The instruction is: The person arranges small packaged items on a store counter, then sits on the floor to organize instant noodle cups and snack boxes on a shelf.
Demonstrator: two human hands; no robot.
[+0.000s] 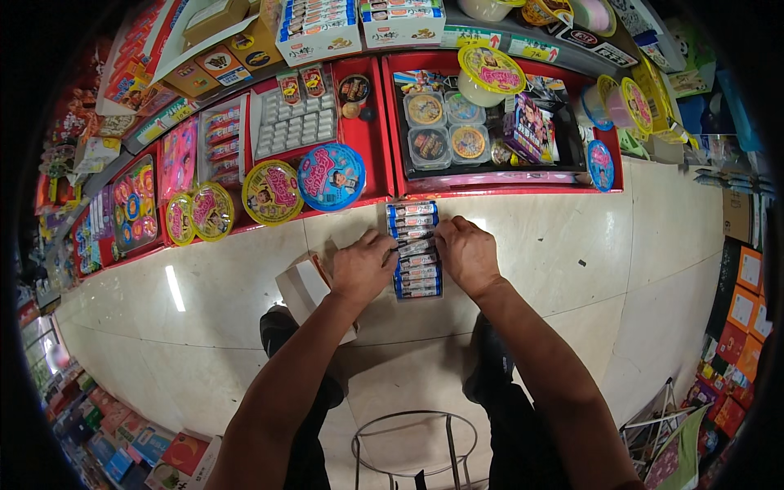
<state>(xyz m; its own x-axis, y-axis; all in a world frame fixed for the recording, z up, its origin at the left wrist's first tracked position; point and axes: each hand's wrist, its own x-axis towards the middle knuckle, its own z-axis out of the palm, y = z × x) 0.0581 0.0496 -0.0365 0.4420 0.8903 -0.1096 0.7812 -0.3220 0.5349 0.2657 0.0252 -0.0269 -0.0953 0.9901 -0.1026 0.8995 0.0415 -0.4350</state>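
A row of small blue-and-white wrapped snack packs [420, 282] lies on the tiled floor in front of me, lined up from far to near. My left hand [363, 265] grips the row's left side with curled fingers. From the right side my right hand [469, 258] closes on the same middle packs, which sit slightly askew between the fingertips. Some fingertips are hidden behind the packs. Below my left wrist, a white and brown cardboard box [304, 287] rests on the floor, partly covered by my forearm.
Beyond my hands stand red display trays [378, 147] with round yellow and blue tubs [331, 177]. White cartons [318, 37] of similar packs sit on the shelf above. A round metal stool frame [415, 413] is between my legs. Stacked goods [747, 282] line the right side.
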